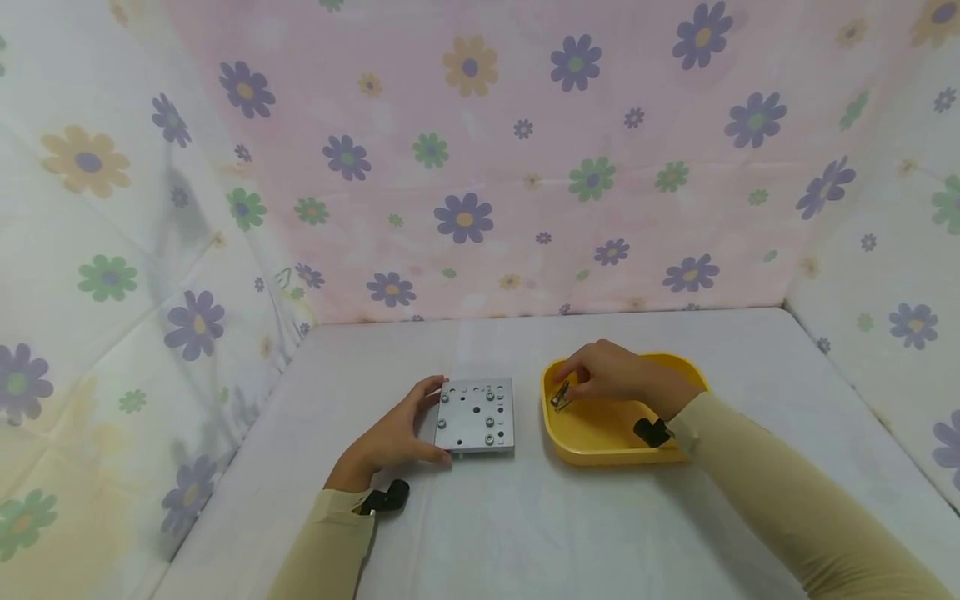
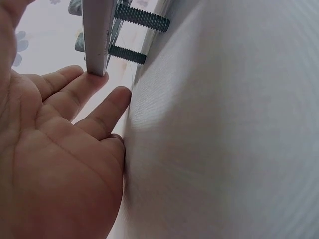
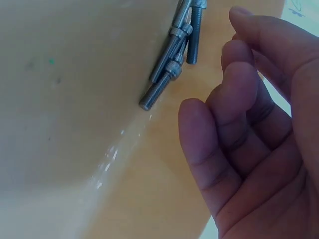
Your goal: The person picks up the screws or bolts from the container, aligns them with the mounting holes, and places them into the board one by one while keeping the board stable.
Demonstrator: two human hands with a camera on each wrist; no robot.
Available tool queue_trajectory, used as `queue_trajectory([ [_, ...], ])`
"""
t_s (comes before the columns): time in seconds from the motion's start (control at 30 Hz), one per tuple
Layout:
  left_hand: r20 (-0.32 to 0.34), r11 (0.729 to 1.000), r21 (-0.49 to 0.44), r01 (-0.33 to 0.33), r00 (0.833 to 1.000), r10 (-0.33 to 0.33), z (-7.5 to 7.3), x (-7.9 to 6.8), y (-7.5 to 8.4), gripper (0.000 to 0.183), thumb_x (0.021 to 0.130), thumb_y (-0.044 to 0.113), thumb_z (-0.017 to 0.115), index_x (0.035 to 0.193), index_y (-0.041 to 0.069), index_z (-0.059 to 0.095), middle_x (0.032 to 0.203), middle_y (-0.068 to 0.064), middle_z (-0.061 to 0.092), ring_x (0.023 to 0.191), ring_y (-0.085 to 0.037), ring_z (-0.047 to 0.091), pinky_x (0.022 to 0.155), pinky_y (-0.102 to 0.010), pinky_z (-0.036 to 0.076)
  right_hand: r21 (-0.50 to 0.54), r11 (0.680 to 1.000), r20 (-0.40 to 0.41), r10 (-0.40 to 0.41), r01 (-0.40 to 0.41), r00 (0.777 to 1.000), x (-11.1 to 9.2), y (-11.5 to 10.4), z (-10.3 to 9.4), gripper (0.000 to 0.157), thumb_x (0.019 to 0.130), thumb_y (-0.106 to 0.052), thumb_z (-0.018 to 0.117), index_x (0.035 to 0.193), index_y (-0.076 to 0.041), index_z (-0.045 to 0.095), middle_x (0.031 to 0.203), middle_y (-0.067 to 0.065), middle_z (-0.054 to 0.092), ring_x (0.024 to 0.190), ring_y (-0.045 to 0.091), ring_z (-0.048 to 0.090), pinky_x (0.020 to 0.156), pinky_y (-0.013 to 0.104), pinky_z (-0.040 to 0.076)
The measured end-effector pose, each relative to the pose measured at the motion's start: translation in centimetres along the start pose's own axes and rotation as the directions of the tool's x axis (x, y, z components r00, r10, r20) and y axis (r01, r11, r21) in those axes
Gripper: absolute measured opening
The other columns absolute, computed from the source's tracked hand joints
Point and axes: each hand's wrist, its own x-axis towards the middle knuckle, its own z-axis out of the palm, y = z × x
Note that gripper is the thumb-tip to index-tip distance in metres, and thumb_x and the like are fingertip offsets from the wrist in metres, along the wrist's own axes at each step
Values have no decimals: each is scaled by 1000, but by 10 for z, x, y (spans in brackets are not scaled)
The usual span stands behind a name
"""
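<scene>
Metal plate [image 1: 468, 429], one: on the bench [image 1: 525, 533], left of its middle, nearer the left edge than the right. Set screws [image 1: 490, 422]: at least five heads on the upper face; two threaded shafts [image 2: 144, 19] project below, the plate standing raised. Several holes, the central one among them, show no screw.

Left hand [image 1: 397, 432], one: fingers set wide across the plate's left side, thumb at the near left corner, others at the far left corner, holding it steady.

Right hand [image 1: 611, 373], one: inside the yellow tray [image 1: 600, 458], fingers half bent, narrowly parted about the loose screws [image 3: 158, 92]; no screw seen taken up.

Loose screws, several, exact count unsure: bunched toward the tray's far left corner; tray right of the bench's middle.

Condition: judged part complete. Done, the seated screws; outstanding, apparently, the loose ones. Whether every hole wants one cannot be told.

Floral cloth [image 1: 525, 192]: beyond the bench's far edge.
</scene>
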Motion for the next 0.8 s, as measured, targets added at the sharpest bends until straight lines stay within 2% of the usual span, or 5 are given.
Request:
queue_trajectory([
  [0.27,-1,1000,-1,-8,1000,8,1,1,0,131,58,31,103,163,27,25,168,5,32,158,-25,26,128,-60,9,-15,1000,72,19,-18,997,6,-2,7,26,91,-32,81,117,-31,78,89,-12,69,80,14,59,74,29,50],
  [0.43,-5,1000,9,-1,1000,1,1,1,2,132,57,31,103,163,27,25,168,5,34,158,-24,27,129,-59,10,36,999,98,26,-29,995,6,-4,9,19,92,-28,80,111,-30,79,96,-13,71,86,15,60,81,32,53],
  [0.57,-5,1000,6,1,1000,-1,1,0,2,133,56,31,103,163,27,24,167,5,34,158,-23,26,129,-59,9,61,997,112,30,-38,993,8,-5,12,17,92,-26,79,109,-29,79,96,-13,72,87,14,61,84,32,54],
  [0.8,-5,1000,-1,0,1000,0,0,0,-1,133,56,32,104,163,27,25,167,5,34,158,-23,26,129,-60,8,33,999,115,37,-41,993,14,-5,16,14,92,-26,80,106,-29,79,94,-13,70,85,14,61,82,31,54],
])
